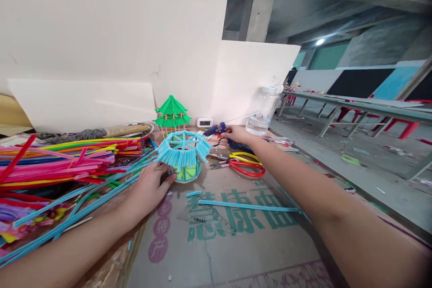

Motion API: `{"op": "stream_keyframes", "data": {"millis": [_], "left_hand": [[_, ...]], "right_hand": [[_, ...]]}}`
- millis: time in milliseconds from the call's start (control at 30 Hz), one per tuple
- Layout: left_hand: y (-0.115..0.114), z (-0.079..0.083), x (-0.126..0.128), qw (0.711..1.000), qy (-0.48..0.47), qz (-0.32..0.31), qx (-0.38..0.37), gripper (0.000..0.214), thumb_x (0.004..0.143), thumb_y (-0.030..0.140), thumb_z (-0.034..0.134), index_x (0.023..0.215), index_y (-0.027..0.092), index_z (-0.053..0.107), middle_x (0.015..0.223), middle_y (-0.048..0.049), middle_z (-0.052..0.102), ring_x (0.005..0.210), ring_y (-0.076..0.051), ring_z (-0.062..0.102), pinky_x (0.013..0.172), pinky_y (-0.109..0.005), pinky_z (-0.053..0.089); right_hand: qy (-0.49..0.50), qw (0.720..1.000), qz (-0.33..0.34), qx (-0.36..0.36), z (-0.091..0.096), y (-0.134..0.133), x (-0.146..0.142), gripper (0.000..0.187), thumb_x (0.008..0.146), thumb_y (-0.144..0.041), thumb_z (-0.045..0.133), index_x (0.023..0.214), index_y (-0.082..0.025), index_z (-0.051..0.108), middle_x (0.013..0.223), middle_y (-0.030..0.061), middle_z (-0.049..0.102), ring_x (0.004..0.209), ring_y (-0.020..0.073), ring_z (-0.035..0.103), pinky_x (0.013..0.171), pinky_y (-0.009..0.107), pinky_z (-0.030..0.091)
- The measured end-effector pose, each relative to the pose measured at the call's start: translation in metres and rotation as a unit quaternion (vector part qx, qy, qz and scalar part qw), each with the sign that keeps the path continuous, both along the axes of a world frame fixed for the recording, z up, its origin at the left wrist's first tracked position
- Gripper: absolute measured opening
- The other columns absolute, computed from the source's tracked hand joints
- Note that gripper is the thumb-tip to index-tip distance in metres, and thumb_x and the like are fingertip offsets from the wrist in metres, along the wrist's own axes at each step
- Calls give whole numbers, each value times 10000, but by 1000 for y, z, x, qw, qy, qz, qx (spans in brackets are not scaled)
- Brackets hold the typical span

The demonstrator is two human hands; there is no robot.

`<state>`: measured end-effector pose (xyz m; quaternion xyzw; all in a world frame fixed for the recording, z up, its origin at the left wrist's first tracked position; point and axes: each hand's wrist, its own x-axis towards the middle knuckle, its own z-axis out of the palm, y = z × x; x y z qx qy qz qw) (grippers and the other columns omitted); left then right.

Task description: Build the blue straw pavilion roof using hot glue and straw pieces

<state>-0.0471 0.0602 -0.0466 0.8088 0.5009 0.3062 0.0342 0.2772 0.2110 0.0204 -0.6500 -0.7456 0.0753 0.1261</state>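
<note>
My left hand [153, 184] is closed on the lower left edge of a small pavilion model [182, 150]. The model has a roof of light blue pipe cleaners, open in spokes at the top, and a yellow-green base. Farther out, my right hand [236, 134] has its fingers closed at the back end of a dark blue hot glue gun [216, 130], whose nozzle points left toward the roof. Behind the pavilion stands a green two-tiered model [171, 112] on thin wooden posts. A cut blue pipe cleaner [248, 206] and a short blue piece [193, 193] lie in front.
Bundles of coloured pipe cleaners [64, 162] crowd the left side. Pliers [221, 163] and red-handled scissors [248, 167] lie by my right forearm. A clear bottle [261, 112] and a small digital timer [204, 122] stand at the back, before white boards [111, 45]. A clear triangular ruler [209, 220] lies in front.
</note>
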Motion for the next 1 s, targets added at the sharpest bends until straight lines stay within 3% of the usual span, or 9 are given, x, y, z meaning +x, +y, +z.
{"op": "stream_keyframes", "data": {"millis": [200,333,400,467,600,700,833,1000], "left_hand": [[0,0,0,1000,-4,-1,-3,305,928,412,482,866,169,656,966,-113,639,948,-283,581,837,-410,444],[0,1,0,1000,-8,10,-6,252,911,386,509,916,168,636,974,-106,645,939,-272,584,825,-401,447],[-1,2,1,1000,-4,18,-2,243,905,382,513,899,166,623,954,-105,642,904,-267,584,798,-396,447],[-2,4,1,1000,6,24,0,241,908,382,508,877,166,611,933,-104,634,878,-267,580,771,-392,445],[-4,6,2,999,22,24,0,252,924,383,491,863,167,606,928,-104,615,885,-271,576,772,-391,444],[-4,6,2,1000,21,22,-4,274,933,388,482,881,162,629,929,-105,609,903,-270,572,797,-393,442],[-2,4,1,999,23,26,-8,285,930,396,491,904,160,648,927,-101,608,913,-269,573,806,-389,438],[-1,3,1,1000,15,19,-12,287,928,395,490,863,164,648,934,-103,614,910,-266,572,786,-378,435]], "right_hand": [[-86,995,3,54,13,-32,6,351,937,-376,547,1154,-122,656,1096,150,707,983,233,656,820,293,468],[-158,982,-1,100,28,-75,6,326,860,-346,621,1077,-116,697,1123,195,695,1035,299,633,815,338,435],[-183,977,9,112,35,-100,0,252,868,-334,590,915,-131,733,991,177,723,965,293,647,776,338,425],[-188,972,61,125,37,-127,-12,258,892,-364,545,863,-187,731,840,101,731,798,236,659,655,296,401],[-107,968,212,77,24,-171,-45,240,907,-364,538,848,-250,741,724,7,718,610,151,608,552,257,345],[-68,956,278,72,8,-186,-66,207,911,-361,564,936,-260,742,790,8,737,685,154,642,578,255,354],[-39,950,303,72,-9,-184,-81,193,900,-358,609,1022,-255,717,893,22,744,766,167,655,625,259,371],[-11,951,302,63,-18,-182,-88,121,924,-236,549,889,-212,662,872,24,710,777,161,622,651,262,362]]}}
